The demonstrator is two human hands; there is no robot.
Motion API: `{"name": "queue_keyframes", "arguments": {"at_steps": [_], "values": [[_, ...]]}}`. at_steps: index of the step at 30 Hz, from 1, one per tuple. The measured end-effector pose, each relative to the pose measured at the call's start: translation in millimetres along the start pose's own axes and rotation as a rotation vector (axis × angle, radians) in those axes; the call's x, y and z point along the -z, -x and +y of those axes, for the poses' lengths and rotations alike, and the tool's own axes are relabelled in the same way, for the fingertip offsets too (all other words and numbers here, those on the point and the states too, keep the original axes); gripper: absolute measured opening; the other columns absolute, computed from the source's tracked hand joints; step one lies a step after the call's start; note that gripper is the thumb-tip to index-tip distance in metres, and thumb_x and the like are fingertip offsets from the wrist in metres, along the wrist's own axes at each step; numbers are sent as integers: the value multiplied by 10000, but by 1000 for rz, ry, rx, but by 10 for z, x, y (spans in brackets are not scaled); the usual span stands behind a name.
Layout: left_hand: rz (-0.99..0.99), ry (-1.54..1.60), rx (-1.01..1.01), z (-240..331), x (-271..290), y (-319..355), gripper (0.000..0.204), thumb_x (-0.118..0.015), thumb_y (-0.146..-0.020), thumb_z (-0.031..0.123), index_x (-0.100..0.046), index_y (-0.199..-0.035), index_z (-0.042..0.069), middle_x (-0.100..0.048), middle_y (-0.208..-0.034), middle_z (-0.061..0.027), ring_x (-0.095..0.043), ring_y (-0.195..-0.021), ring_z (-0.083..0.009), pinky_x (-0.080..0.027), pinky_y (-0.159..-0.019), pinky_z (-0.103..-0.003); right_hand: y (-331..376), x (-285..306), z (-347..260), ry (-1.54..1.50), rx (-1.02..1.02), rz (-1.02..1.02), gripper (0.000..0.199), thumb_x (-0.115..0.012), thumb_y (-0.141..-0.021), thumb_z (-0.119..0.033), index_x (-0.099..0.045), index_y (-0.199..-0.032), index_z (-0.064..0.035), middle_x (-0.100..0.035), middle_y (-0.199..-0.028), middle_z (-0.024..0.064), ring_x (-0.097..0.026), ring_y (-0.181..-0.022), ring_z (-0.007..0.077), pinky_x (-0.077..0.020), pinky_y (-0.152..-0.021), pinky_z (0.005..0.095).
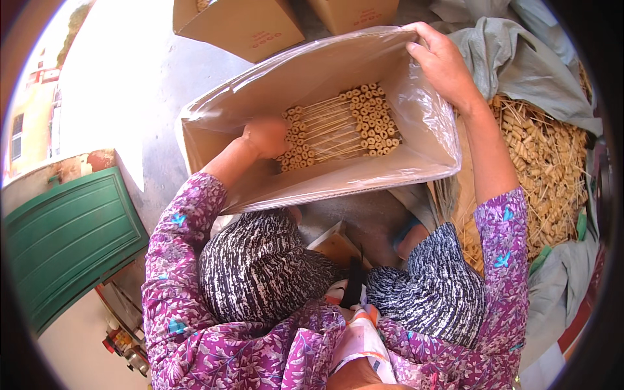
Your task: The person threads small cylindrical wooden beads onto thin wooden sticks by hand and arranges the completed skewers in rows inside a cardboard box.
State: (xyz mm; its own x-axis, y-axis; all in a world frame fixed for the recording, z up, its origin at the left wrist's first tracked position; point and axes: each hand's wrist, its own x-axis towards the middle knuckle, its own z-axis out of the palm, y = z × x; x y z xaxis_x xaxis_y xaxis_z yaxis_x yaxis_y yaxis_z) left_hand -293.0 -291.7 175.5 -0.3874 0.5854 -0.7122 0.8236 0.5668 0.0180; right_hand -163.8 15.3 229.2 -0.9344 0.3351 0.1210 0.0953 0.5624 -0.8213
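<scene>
A cardboard box (312, 78) lined with clear plastic (432, 133) tilts in front of me above my knees. At its far right corner my right hand (443, 64) is closed round the rim, thumb inside. Inside the box lie tan ring-ended stick pieces (376, 120), stacked in two blocks of ring ends with thin sticks (328, 123) running between them. My left hand (265, 136) reaches inside and is at the left block of ring ends (299, 146). Its fingers are smeared by motion, so whether they hold anything cannot be made out.
Two more cardboard boxes (250, 29) stand beyond mine. To the right, a large loose heap of similar stick pieces (543, 169) lies on grey sacking (520, 62). A green panel (75, 234) is at the left. A small wooden stool or box (335, 244) shows between my knees.
</scene>
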Motion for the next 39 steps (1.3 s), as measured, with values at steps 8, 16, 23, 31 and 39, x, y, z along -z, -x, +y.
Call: {"name": "queue_keyframes", "arguments": {"at_steps": [8,16,23,31,39], "values": [[999,501,21,-116,371,1133,403,-676,-860,181,-610,-1239,61,-662,-1169,-151,-615,-1081,-323,-479,-934,-385,89,-122,132,-195,-35,153,478,-629,-912,-216,-536,-1309,34,-617,-1249,138,-563,-1161,185,-423,-1001,296],[810,963,172,-1392,165,982,290,-705,-849,196,-661,-1050,-9,-670,-938,-60,-600,-908,-143,-466,-838,-309,96,116,37,-708,-248,-125,414,-582,-977,-320,-572,-1247,-7,-628,-1126,34,-570,-998,84,-457,-872,233],[889,1673,-16,-1447,-130,835,83,-602,-945,99,-605,-870,63,-674,-870,-58,-622,-822,-132,-504,-807,-294,74,121,140,-771,-188,-116,235,-601,-966,-279,-634,-1040,-58,-627,-889,-36,-558,-754,20,-462,-668,185],[785,1738,16,-1769,-305,285,93,-661,-904,81,-612,-982,76,-655,-864,-52,-620,-654,-122,-525,-543,-254,3,66,303,-798,-198,58,159,-587,-944,-188,-645,-963,-41,-670,-890,55,-625,-801,128,-510,-745,273],[640,1979,221,-1642,-564,376,239,-665,-885,71,-596,-1114,63,-678,-970,-106,-680,-809,-186,-552,-631,-263,-67,79,193,-752,-202,108,132,-628,-936,-190,-645,-917,-61,-651,-809,5,-598,-690,80,-490,-642,235]]}}
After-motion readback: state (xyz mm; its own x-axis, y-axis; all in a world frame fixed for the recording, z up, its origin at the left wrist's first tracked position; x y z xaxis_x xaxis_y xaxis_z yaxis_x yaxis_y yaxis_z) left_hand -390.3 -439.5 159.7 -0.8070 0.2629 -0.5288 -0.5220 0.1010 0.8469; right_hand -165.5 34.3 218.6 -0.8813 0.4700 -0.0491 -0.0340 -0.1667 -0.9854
